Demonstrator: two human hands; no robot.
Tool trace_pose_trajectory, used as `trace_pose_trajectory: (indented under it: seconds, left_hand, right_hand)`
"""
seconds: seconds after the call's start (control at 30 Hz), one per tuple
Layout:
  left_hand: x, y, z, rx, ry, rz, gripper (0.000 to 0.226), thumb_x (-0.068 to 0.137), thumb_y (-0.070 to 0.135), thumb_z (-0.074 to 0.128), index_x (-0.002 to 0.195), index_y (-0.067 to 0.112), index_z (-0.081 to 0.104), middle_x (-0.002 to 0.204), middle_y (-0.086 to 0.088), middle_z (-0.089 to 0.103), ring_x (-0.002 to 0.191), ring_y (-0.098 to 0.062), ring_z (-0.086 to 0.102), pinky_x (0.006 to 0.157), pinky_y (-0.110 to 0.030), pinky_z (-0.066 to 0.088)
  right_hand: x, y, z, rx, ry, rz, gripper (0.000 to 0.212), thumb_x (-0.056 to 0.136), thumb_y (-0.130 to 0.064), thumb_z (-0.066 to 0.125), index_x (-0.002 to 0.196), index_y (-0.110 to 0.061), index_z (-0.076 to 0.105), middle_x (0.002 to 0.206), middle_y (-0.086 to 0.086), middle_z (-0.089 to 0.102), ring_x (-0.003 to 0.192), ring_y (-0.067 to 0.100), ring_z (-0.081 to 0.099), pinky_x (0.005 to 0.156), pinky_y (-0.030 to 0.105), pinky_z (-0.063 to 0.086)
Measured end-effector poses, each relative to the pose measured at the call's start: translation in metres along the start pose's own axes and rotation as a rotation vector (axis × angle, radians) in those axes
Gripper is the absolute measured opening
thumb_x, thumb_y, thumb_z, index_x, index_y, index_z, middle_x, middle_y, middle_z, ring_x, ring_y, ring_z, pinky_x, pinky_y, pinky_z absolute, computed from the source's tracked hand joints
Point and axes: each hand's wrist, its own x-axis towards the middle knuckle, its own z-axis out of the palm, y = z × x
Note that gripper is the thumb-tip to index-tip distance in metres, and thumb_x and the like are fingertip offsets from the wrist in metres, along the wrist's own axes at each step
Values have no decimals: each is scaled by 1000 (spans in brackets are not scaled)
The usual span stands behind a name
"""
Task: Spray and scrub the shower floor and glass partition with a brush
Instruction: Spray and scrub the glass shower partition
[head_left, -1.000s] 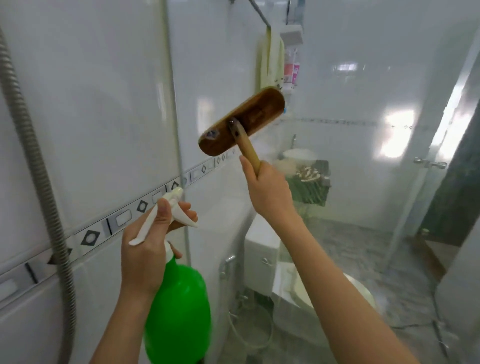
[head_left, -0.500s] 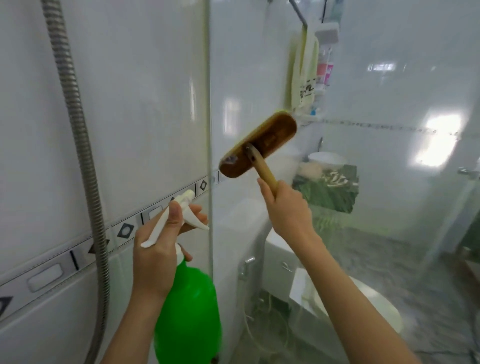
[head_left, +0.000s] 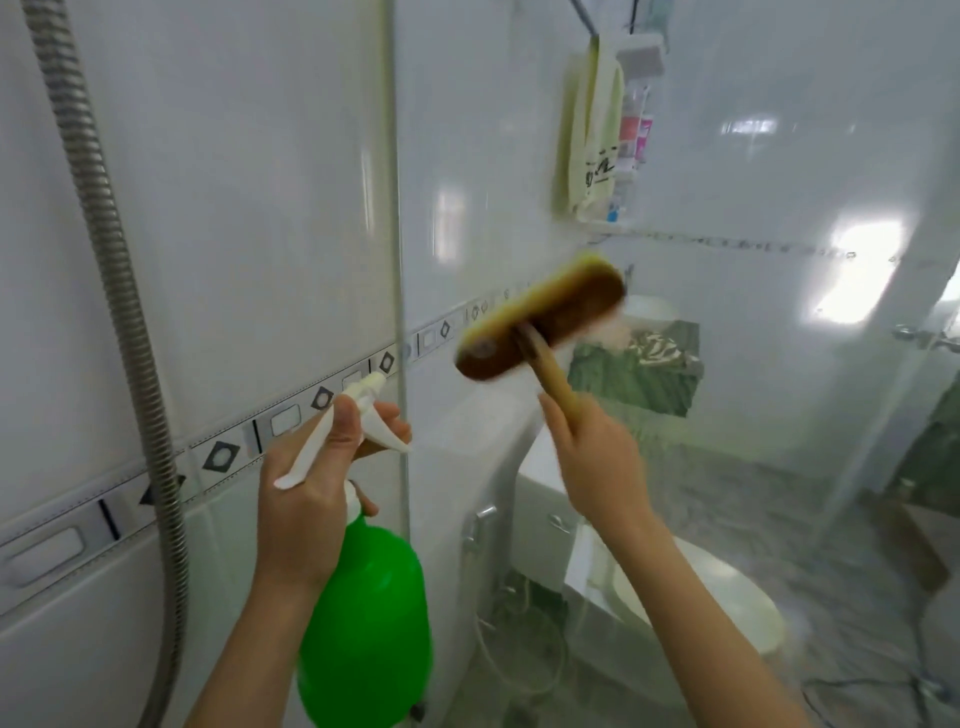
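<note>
My right hand (head_left: 597, 457) grips the wooden handle of a scrub brush (head_left: 540, 325), whose brown oblong head lies against the glass partition (head_left: 753, 364) at about chest height, tilted up to the right and blurred. My left hand (head_left: 317, 493) holds the white trigger head of a green spray bottle (head_left: 363, 634), thumb on top and fingers round the trigger, nozzle towards the glass edge. The shower floor is out of view.
A ribbed metal shower hose (head_left: 119, 291) hangs down the white tiled wall (head_left: 234, 208) at left. Through the glass stand a toilet (head_left: 675, 587), a hanging towel (head_left: 592, 135), a shelf of bottles (head_left: 636, 130) and a door handle (head_left: 919, 338).
The brush head has come down the glass and shifted right with my right hand. The view has swung left. My left hand keeps the same hold on the bottle.
</note>
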Motion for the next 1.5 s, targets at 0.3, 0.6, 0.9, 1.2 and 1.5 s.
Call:
trace_pose_trajectory:
  seconds: [0.3,0.6,0.9,1.2,1.5]
  left_hand:
    - [-8,-7,38,-13,-87,3,41,94,47,43,96,21,75,91,2,80,90,-14,76,40,-21,48]
    - [-25,-19,71,10,-169,-12,46,95,51,44,86,19,76,82,-2,78,79,-22,75,42,-27,50]
    - [-35,-21,107,-41,-216,12,53,96,52,46,73,11,70,69,-5,71,61,-20,67,44,-25,49]
    - [-43,-9,126,-77,-284,6,52,98,48,50,73,6,68,62,-14,65,51,-25,61,44,-30,48]
    - [-52,4,133,-113,-375,30,33,94,45,46,86,35,77,91,8,80,85,-15,76,46,-23,53]
  right_hand:
    - [27,-12,-52,216,130,14,49,94,-59,36,70,-18,49,61,-3,51,53,13,49,50,25,36]
    - [-120,106,-12,178,138,355,67,81,-79,25,76,-21,58,63,-2,60,58,11,57,56,41,50]
    - [-66,94,-61,355,268,193,46,88,-59,40,63,-21,49,50,-6,47,44,8,46,42,21,34]
    - [-69,79,-85,367,268,280,48,92,-48,46,52,-22,40,39,-10,40,37,7,36,39,15,25]
    - [-150,129,-58,300,312,496,59,85,-73,35,68,-22,61,62,-13,58,68,7,59,54,12,39]
